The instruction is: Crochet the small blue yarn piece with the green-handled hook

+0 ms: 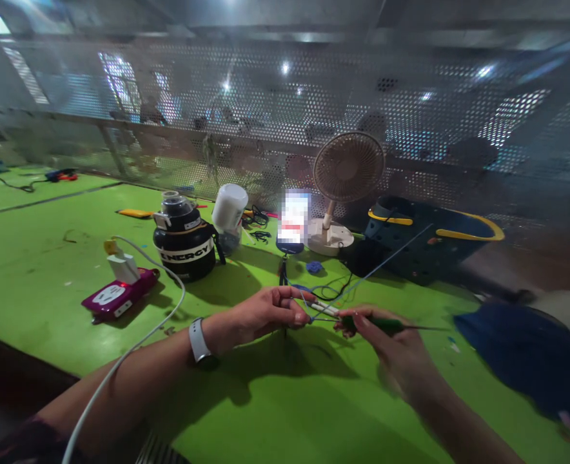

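Observation:
My left hand (278, 308), with a white-banded watch (198, 339) on the wrist, pinches a small bit of blue yarn (311, 318) between thumb and fingertips. Opposite it, my right hand (396, 345) is closed around a crochet hook with a dark green handle (384, 323); its thin metal shaft points at the yarn in the left fingers. A strand of blue yarn (391, 258) slants up to the right from the hands. Between the two hands lies a short white rod (326, 309); which hand bears it I cannot tell. The hook's tip is too small to make out.
Behind the hands are a phone (292, 219) on a stand, a fan (347, 167), a dark basket (411, 238) with yellow handles, and a black flask (183, 241). A purple power strip (120, 295) sits left; its white cable (181, 303) crosses my left arm. Dark cloth (527, 361) lies right.

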The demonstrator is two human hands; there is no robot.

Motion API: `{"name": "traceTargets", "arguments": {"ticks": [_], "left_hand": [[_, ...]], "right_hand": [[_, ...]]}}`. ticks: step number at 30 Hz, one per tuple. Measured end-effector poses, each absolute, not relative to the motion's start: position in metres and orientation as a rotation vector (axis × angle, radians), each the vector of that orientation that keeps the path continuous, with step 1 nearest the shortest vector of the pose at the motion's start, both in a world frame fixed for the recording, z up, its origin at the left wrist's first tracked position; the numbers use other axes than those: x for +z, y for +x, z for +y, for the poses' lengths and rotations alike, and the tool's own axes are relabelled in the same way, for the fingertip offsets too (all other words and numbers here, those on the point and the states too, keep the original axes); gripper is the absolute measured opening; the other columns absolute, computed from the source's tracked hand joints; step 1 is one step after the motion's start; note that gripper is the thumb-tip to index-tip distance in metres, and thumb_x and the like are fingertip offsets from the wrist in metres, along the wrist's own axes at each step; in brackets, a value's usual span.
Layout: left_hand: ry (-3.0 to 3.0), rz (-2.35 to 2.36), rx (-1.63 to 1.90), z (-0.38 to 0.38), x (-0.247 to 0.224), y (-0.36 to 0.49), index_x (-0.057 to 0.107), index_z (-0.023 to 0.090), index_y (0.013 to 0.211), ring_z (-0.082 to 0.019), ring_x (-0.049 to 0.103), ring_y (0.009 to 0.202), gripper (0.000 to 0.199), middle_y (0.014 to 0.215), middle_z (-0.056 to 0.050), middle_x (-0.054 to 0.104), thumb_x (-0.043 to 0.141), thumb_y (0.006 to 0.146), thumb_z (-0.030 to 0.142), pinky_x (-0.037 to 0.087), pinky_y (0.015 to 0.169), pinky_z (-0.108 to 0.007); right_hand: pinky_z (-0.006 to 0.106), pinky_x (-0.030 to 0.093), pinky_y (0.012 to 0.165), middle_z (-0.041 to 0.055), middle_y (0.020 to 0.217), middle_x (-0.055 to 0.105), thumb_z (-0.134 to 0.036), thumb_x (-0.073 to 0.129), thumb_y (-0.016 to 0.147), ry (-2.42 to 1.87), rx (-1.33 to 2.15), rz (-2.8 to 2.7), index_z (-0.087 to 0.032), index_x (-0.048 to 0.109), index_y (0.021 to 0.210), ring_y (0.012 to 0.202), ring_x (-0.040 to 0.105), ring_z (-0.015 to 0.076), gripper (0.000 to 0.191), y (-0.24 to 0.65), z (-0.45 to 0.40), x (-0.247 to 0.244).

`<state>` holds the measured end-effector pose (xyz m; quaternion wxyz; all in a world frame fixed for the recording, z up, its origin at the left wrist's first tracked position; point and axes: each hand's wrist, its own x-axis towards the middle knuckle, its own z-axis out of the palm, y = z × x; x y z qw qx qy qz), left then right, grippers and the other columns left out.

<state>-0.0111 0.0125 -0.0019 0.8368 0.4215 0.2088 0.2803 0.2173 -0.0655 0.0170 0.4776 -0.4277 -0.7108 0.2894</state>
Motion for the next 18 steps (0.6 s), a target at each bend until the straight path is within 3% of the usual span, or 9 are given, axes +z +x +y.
{"name": "traceTargets", "arguments": {"ticks": [3, 5, 10, 18], "left_hand": [[0.884, 0.461, 0.613, 0.015, -0.006, -0.011, 0.069, 0.01, 0.108, -0.008, 0.062, 0.063, 0.046, 0.071, -0.001, 0.07, 0.084, 0.064, 0.01, 0.047, 0.067, -0.019], [0.87, 0.479, 0.629, 0.017, -0.008, -0.011, 0.068, 0.009, 0.107, -0.008, 0.063, 0.063, 0.047, 0.071, -0.001, 0.07, 0.085, 0.064, 0.01, 0.047, 0.068, -0.02], [0.854, 0.481, 0.664, 0.016, -0.003, -0.01, 0.068, 0.009, 0.108, -0.007, 0.063, 0.062, 0.049, 0.068, 0.0, 0.069, 0.086, 0.062, 0.011, 0.047, 0.067, -0.02], [0.856, 0.482, 0.865, 0.001, -0.002, 0.0, 0.069, 0.011, 0.109, -0.01, 0.064, 0.065, 0.047, 0.068, 0.0, 0.069, 0.084, 0.064, 0.009, 0.048, 0.072, -0.023]], "right_hand": [[0.029, 0.059, 0.06, 0.0057, 0.079, 0.076, -0.031, 0.056, 0.095, -1.035, 0.644, -1.752, -0.019, 0.073, 0.094, 0.071, 0.073, 0.0183, 0.021, 0.217, -0.064, 0.015], [0.029, 0.058, 0.064, 0.0051, 0.087, 0.077, -0.022, 0.061, 0.091, -0.891, 0.331, -1.996, -0.022, 0.072, 0.103, 0.076, 0.071, 0.0176, 0.016, 0.217, -0.064, 0.018], [0.031, 0.056, 0.069, 0.0058, 0.093, 0.077, -0.014, 0.062, 0.089, -0.67, -0.312, -2.245, -0.021, 0.067, 0.114, 0.08, 0.068, 0.0173, 0.027, 0.215, -0.067, 0.02], [0.034, 0.057, 0.077, 0.0064, 0.098, 0.074, -0.016, 0.057, 0.092, -0.798, -0.196, -2.108, -0.024, 0.061, 0.124, 0.089, 0.069, 0.0194, 0.033, 0.204, -0.072, 0.008]]}}
